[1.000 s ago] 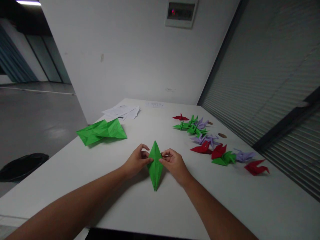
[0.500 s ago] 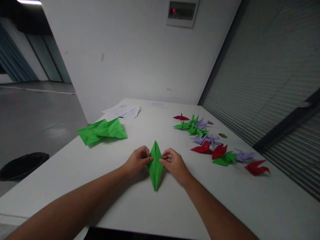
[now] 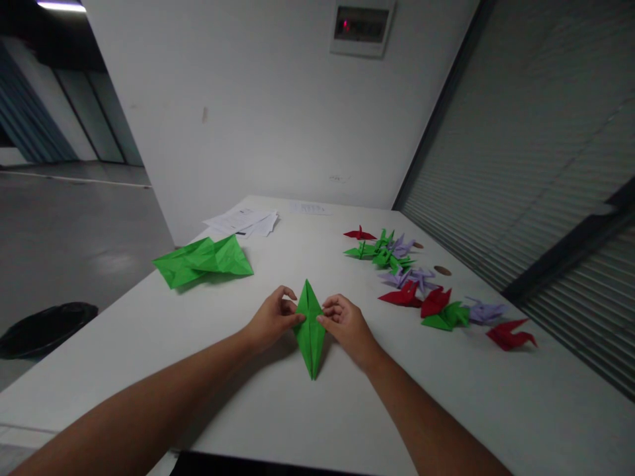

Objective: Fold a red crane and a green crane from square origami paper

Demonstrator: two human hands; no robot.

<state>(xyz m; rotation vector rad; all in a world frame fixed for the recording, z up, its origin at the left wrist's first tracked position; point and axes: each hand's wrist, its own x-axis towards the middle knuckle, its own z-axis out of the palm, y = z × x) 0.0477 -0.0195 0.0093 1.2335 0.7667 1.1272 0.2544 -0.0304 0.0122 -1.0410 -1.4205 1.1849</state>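
A green folded origami paper, a long diamond with a slit down its lower half, stands out near the front of the white table. My left hand pinches its left corner, thumb on the front face. On the right corner, my right hand grips with thumb and curled fingers. The paper's upper tip points away from me and its two lower points lie close together. Fingertips behind the paper are hidden.
Creased green paper sheets lie at the left, before some white printed sheets. Several folded cranes, including a red crane and a purple crane, line the right side. A black bin stands on the floor at left.
The green diamond has tilted slightly, its lower points shifting a little right and its upper tip a little left. My left index finger has lifted somewhat; both hands keep their places.
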